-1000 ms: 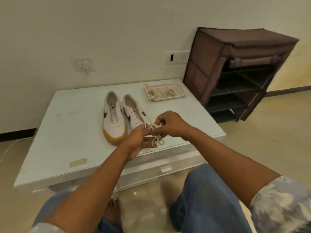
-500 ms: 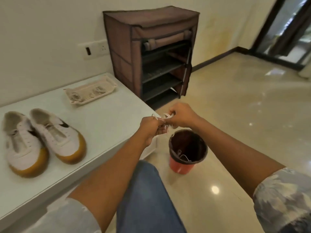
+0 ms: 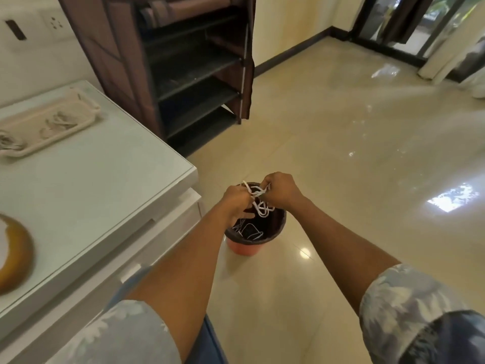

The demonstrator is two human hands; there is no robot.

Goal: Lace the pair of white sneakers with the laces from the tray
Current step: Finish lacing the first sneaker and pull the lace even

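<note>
The lace (image 3: pixel 258 203) is a loose white tangle bunched between my two hands, right above the open mouth of the bin (image 3: pixel 253 244), which stands on the floor just off the counter's (image 3: pixel 105 185) corner. My left hand (image 3: pixel 236 203) pinches one side of the bundle with curled fingers. My right hand (image 3: pixel 279 193) pinches the other, and slack loops hang down between them towards the bin.

The main risk, as I judge it, is the drop. Either pinch holds only a small part of the lace. If one lets go while I work the bundle apart, the whole thing could slide into the bin. White strands (image 3: pixel 246 231) already lie in there, and a fallen lace would be hard to tell from them and would no longer be clean.

The second risk is the tangle itself. Pulling my hands apart too fast could draw the crossed loops into a knot rather than free them. Whether there is a band or wrapper round the lace I cannot tell.

Everything else I need is well apart from here. The tray (image 3: pixel 90 115) with more laces (image 3: pixel 56 122) sits far back on the counter, and only the toe of one sneaker (image 3: pixel 15 256) shows at the left edge. A trailing end could snag the counter's corner on the way back.
</note>
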